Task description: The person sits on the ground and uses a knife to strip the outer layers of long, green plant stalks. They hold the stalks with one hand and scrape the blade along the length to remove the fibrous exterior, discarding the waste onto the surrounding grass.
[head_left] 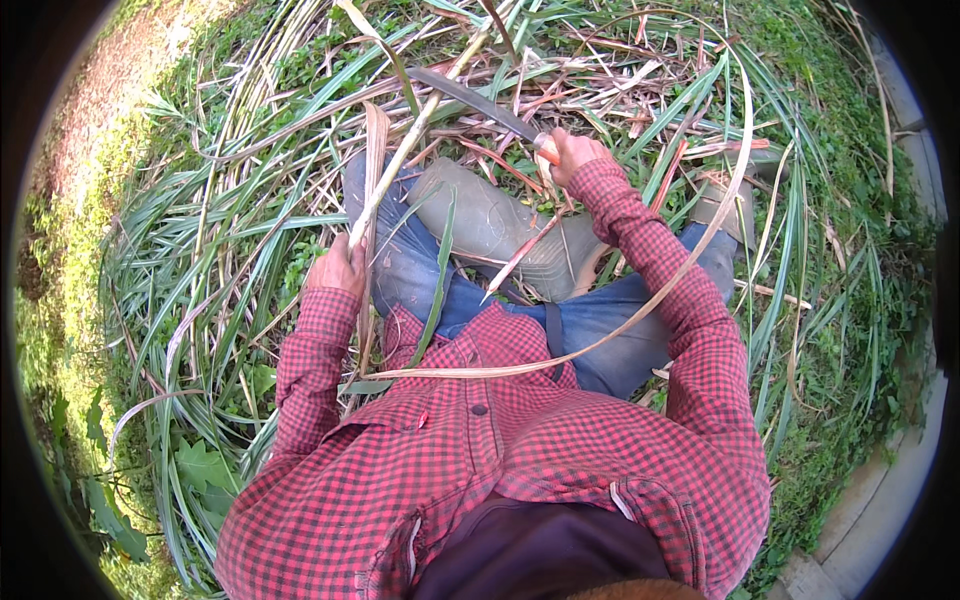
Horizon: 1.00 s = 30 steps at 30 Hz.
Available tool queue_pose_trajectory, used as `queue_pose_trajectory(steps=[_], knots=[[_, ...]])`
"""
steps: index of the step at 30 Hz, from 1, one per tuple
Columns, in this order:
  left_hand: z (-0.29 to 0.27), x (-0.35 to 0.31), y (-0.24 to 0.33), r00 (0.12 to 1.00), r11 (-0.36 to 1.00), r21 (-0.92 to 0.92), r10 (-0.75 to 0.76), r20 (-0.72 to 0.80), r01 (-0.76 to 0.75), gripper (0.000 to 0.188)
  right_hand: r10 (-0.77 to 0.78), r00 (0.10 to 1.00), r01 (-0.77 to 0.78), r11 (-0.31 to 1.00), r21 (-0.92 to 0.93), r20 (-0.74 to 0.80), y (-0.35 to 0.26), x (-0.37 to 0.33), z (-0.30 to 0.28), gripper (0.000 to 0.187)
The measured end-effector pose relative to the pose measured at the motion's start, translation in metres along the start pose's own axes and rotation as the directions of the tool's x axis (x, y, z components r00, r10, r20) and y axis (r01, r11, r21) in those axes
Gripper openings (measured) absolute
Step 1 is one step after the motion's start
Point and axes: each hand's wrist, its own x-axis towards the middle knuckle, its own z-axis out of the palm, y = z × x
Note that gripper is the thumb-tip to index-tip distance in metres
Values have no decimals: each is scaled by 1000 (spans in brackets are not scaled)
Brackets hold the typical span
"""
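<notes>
My left hand (338, 268) is closed round the lower end of a long pale cane stalk (402, 155), beside my bent knee. The stalk slants away up and to the right, with dry leaves hanging off it near my grip. In my right hand (578, 158) is a machete (480, 105), held by its orange handle. Its dark curved blade points left, and the tip end meets or overlaps the stalk's line; whether they touch I cannot tell. A long dry leaf (640, 312) arcs across my right forearm and lap.
I sit on the ground with legs folded, a muddy rubber boot (500, 225) in front of me. Cut stalks and long green leaves (250, 200) pile up at the left. Reddish and dry strips (600, 100) litter the grass ahead. A concrete edging (885, 490) runs along the right.
</notes>
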Motion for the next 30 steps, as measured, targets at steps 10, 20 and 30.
queue_pose_trajectory(steps=[10, 20, 30], knots=[[9, -17, 26, 990, 1000, -26, -11, -138, 8, 25, 62, 995, -74, 985, -155, -83, 24, 67, -27, 33], [28, -20, 8, 935, 995, -90, 9, -354, -44, 26, 159, 978, -170, 983, -73, -132, 25, 76, -37, 30], [8, -97, -58, 989, 973, -204, -125, -80, 106, 21, -112, 971, 93, 991, -99, -211, 29, 45, 9, 28]])
